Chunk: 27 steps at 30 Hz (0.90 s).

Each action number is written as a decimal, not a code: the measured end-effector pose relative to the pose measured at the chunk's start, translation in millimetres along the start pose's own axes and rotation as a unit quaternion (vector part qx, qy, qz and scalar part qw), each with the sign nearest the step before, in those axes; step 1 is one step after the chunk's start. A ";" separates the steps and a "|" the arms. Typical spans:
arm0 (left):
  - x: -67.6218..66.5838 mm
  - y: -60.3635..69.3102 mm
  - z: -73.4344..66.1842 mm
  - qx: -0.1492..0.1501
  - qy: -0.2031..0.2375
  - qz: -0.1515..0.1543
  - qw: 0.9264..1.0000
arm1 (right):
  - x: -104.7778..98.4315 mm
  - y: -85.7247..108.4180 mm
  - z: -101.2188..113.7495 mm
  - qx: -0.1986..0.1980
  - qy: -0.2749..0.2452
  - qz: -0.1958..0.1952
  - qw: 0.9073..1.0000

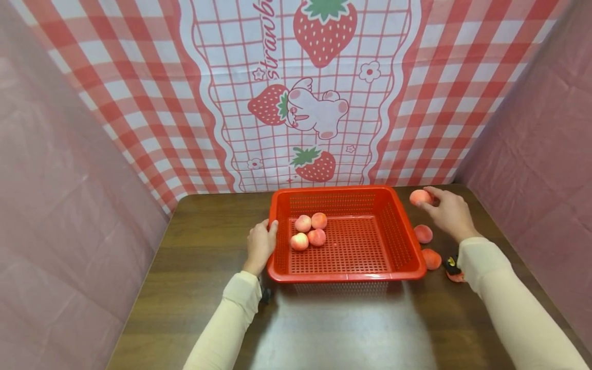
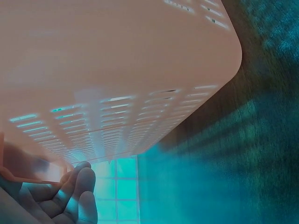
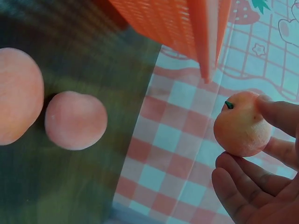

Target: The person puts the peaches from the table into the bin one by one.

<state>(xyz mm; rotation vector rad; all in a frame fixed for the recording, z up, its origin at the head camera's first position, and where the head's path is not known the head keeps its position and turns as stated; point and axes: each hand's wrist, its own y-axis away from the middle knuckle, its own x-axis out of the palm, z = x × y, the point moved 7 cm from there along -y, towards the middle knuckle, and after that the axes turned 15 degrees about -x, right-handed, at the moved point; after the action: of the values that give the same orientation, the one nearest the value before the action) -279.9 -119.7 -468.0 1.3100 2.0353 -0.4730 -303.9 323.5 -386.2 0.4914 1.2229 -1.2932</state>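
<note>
One peach: I'm seeing the right hand pinching it, half-curled.
Red basket: left hand is gripping its rim, probably steadying it.

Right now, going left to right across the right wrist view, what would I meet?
Peach cut off by the frame edge, whole loose peach, basket, held peach in the right hand.
</note>
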 end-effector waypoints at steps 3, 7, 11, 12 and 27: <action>-0.4 0.7 -0.6 0.001 -0.002 -0.001 1.000 | 1.1 -4.8 4.7 -0.005 0.002 0.000 1.000; -1.2 1.2 -2.1 0.004 -0.003 -0.004 1.000 | 2.4 -12.1 13.0 -0.011 0.002 -0.001 1.000; -0.7 1.0 -3.4 0.005 0.000 -0.005 1.000 | 5.9 -17.6 19.8 -0.009 -0.009 0.009 1.000; -0.1 1.0 -3.6 0.005 0.000 -0.004 1.000 | 7.3 -18.7 21.0 -0.007 -0.012 0.014 1.000; 0.0 -0.5 1.1 -0.002 0.002 0.001 1.000 | 28.9 -34.4 41.4 -0.007 -0.035 0.035 0.999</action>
<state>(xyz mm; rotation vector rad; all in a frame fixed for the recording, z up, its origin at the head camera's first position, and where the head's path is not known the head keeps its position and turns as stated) -280.1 -120.6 -468.9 1.3112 2.0367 -0.4663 -323.5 265.6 -385.4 0.4699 1.1459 -1.2326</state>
